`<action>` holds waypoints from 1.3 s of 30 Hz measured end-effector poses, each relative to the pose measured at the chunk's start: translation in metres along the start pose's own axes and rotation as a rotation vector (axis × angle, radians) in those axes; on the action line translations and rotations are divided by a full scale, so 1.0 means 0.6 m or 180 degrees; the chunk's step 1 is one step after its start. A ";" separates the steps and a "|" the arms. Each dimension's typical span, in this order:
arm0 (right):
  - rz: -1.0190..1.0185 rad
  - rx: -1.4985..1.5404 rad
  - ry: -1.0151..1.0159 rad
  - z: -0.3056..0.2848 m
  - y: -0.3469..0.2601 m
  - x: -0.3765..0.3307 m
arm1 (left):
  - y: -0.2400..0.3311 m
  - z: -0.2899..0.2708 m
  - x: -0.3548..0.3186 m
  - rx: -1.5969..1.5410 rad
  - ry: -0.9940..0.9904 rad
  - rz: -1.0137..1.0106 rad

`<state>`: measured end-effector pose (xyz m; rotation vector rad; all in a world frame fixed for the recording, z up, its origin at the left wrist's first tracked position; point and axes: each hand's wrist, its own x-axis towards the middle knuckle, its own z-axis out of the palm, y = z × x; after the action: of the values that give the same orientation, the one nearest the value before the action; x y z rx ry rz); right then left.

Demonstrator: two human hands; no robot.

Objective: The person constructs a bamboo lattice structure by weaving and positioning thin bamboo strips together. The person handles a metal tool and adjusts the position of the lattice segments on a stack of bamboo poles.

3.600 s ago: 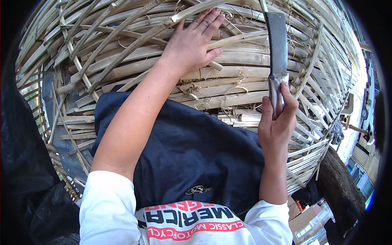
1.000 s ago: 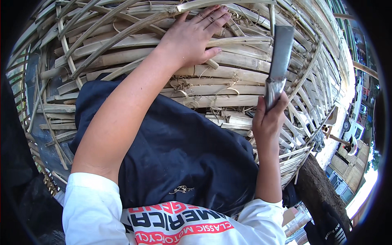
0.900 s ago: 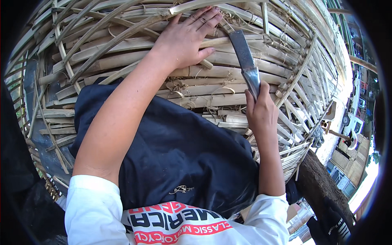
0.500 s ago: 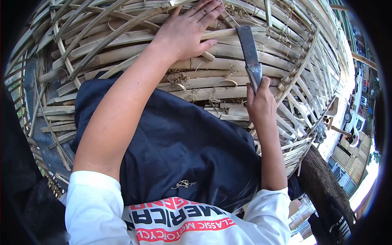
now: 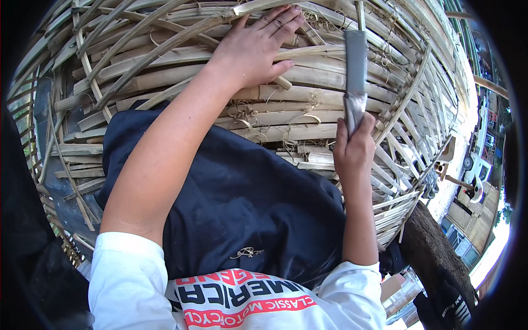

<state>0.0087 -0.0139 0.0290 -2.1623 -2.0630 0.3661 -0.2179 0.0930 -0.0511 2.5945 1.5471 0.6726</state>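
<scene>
- Head view: left hand (image 5: 257, 48) lay flat, fingers spread, on the woven bamboo basket (image 5: 165, 71).
- Right hand (image 5: 353, 154) gripped a knife (image 5: 355, 77), blade upright over the basket's strips, right of the left hand.

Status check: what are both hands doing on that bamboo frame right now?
Left hand flat on the bamboo frame. Right hand gripping a knife, blade raised over the slats. Nothing between blade and frame.
</scene>
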 end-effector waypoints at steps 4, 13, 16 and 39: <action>0.0095 -0.0005 -0.0175 -0.032 -0.021 -0.003 | -0.008 -0.007 0.014 -0.0079 -0.0045 0.0060; 0.1082 0.1653 0.0080 -0.019 -0.011 -0.073 | 0.011 -0.027 0.026 0.0214 0.0001 0.0269; 0.1009 0.1229 0.0112 -0.004 -0.008 -0.072 | 0.027 -0.046 0.032 0.0236 -0.0028 0.0295; 0.0725 0.0593 0.0523 0.045 0.013 -0.061 | 0.037 -0.059 0.032 0.0331 -0.0138 0.0313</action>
<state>0.0078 -0.0525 0.0044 -2.2347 -1.6347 0.3739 -0.2055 0.0919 -0.0067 2.7567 1.4891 0.5527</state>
